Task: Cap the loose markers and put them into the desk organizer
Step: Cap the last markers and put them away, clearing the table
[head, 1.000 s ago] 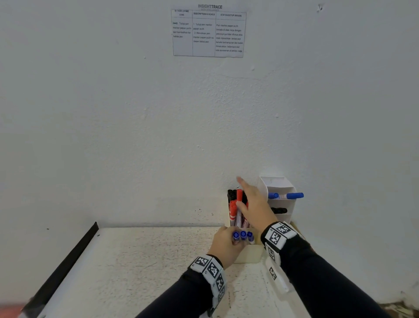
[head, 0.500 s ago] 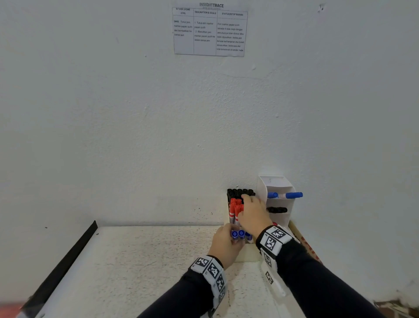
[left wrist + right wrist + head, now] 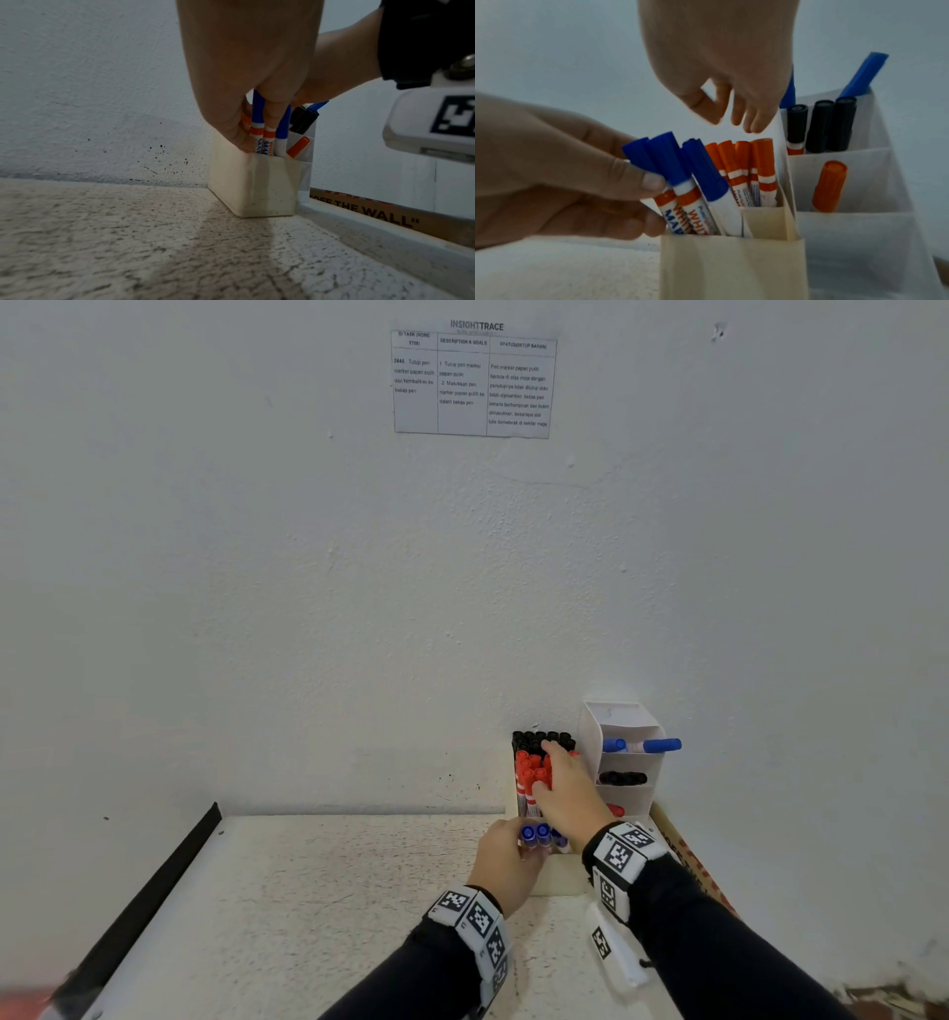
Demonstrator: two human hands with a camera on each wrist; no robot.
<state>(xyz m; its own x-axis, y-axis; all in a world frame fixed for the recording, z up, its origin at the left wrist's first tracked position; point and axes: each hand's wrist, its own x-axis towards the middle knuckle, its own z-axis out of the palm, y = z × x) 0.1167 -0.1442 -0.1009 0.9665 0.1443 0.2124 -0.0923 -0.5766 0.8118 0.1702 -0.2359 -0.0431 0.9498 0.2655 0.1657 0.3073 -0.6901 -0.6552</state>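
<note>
The left hand (image 3: 559, 170) gripped the blue markers (image 3: 677, 172) standing in the front compartment of the cream organizer (image 3: 731, 268), thumb and fingers curled round their barrels. The right hand (image 3: 721, 60) hovered just above the red markers (image 3: 746, 168) behind them, fingers loosely bent downward and holding nothing. In the head view black markers (image 3: 542, 738) stood in the rear compartment, against the wall (image 3: 308, 608).

Touching the organizer's right side stood a white tiered rack (image 3: 624, 762): a blue pen (image 3: 642, 745) lay across its top tier, black pens (image 3: 821, 125) filled the middle, and one red marker (image 3: 830, 185) sat in the lowest. The table (image 3: 128, 243) was speckled; ink spots (image 3: 159, 154) dotted the wall near the organizer. A printed sheet (image 3: 472, 385) hung high on the wall, and a cardboard strip (image 3: 372, 215) reading "OFF THE WALL" lay along the table's right edge.
</note>
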